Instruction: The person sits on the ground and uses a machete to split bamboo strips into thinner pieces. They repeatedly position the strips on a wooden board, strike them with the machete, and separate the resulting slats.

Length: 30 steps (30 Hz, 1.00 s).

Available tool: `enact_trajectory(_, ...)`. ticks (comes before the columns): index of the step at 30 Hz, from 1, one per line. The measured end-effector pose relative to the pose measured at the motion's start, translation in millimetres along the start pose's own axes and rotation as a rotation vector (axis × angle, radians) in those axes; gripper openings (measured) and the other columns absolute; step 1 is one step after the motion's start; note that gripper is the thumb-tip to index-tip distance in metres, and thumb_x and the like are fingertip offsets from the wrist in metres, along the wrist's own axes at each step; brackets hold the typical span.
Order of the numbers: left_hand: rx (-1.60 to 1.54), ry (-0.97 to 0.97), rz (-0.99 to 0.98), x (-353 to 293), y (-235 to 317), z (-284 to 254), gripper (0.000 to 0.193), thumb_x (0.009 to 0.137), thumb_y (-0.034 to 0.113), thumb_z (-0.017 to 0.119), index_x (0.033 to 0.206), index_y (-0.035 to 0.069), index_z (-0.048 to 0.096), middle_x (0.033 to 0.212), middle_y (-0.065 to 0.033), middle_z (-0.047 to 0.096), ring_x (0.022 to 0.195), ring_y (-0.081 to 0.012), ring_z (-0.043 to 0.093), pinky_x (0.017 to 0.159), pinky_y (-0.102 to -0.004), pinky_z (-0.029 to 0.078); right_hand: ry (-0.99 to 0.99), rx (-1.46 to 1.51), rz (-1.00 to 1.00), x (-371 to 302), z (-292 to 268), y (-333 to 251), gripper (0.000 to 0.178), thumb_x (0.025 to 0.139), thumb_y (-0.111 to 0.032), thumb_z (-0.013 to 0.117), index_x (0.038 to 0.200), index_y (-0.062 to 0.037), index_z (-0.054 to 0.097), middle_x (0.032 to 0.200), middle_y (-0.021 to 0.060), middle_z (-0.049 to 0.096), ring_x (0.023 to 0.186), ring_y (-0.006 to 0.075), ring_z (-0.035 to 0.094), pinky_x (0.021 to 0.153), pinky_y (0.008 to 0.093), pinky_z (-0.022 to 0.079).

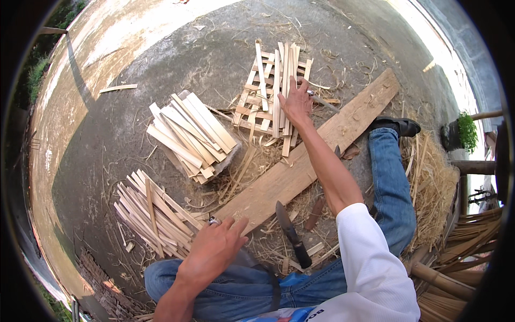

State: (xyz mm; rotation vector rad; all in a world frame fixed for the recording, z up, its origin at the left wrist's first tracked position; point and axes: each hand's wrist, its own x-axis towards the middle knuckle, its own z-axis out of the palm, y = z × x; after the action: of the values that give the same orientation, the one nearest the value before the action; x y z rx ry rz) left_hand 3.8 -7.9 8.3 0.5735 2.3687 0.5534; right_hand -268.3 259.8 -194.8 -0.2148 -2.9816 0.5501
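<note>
My right hand point(296, 103) reaches forward, fingers stretched over several long pale wooden strips point(277, 88). These lie across a loosely woven lattice of flat strips point(250, 101). A thin grey piece point(326, 104) juts out beside that hand; whether the hand touches it I cannot tell. My left hand point(215, 248) hovers with fingers spread at the near end of a long wooden plank point(279, 190), holding nothing. Between plank and legs lies a dark-bladed knife point(292, 234) with a black handle. A brown wooden piece point(315, 213) shows below my right forearm.
One strip bundle point(193, 134) rests on a raised block; another point(153, 212) lies at the left. Thin shavings point(429, 193) heap beside my right leg. A potted plant point(466, 131) and bamboo poles stand at the right. A lone strip point(118, 87) lies at far left.
</note>
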Motion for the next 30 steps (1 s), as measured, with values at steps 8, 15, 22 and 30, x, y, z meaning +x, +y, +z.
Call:
enact_trajectory(8, 0.022, 0.003, 0.004, 4, -2, -1, 0.041, 0.101, 0.028, 0.059, 0.135, 0.005, 0.057, 0.112, -0.0164, 0.064, 0.094, -0.0389, 0.065, 0.082, -0.0473, 0.053, -0.060, -0.115, -0.245, -2, 45, -4, 0.024, 0.086, -0.020, 0.069, 0.109, -0.0146, 0.074, 0.138, 0.0180, 0.048, 0.133, 0.0360, 0.041, 0.105, 0.0495, 0.039)
enact_trajectory(15, 0.030, 0.056, 0.059, 2, -1, 2, 0.039, 0.100, 0.028, 0.059, 0.132, 0.004, 0.059, 0.108, -0.0167, 0.065, 0.094, -0.0386, 0.065, 0.082, -0.0477, 0.053, 0.043, 0.794, -0.117, 5, 31, 8, 0.022, 0.096, -0.029, 0.068, 0.104, -0.0082, 0.069, 0.118, 0.0167, 0.064, 0.117, 0.0304, 0.058, 0.102, 0.0475, 0.042)
enact_trajectory(22, 0.042, 0.062, 0.037, -2, -1, 6, 0.039, 0.100, 0.027, 0.059, 0.131, 0.004, 0.059, 0.107, -0.0179, 0.067, 0.094, -0.0398, 0.066, 0.082, -0.0491, 0.053, 0.022, 1.331, 0.262, -12, -41, 31, 0.024, 0.101, -0.024, 0.064, 0.112, -0.0033, 0.059, 0.097, 0.0116, 0.071, 0.081, 0.0204, 0.072, 0.073, 0.0328, 0.059)
enact_trajectory(30, 0.066, 0.021, 0.037, 5, -1, 11, 0.038, 0.101, 0.030, 0.058, 0.132, 0.007, 0.059, 0.108, -0.0179, 0.068, 0.096, -0.0398, 0.067, 0.083, -0.0483, 0.054, -0.065, 0.312, -0.027, -94, -31, 75, 0.075, 0.084, -0.042, 0.080, 0.142, -0.0030, 0.051, 0.121, 0.0229, 0.053, 0.116, 0.0395, 0.057, 0.094, 0.0498, 0.050)
